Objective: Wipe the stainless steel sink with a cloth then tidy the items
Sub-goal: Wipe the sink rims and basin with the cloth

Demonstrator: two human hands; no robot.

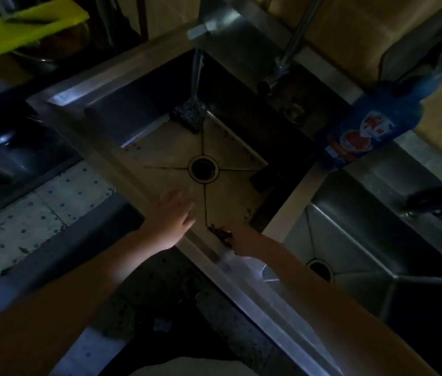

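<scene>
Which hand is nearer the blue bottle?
Right. The right hand sits at the sink's near corner, below-left of the blue bottle; the left hand hovers farther left.

Right hand (244,241) fingertips dark, indistinct

Dull stained steel sink (122,77); speckled rough scrubber (190,114); glossy plastic bottle (363,131).

Blue bottle (372,126) label: red-white logo, lettering too blurred to read.
</scene>
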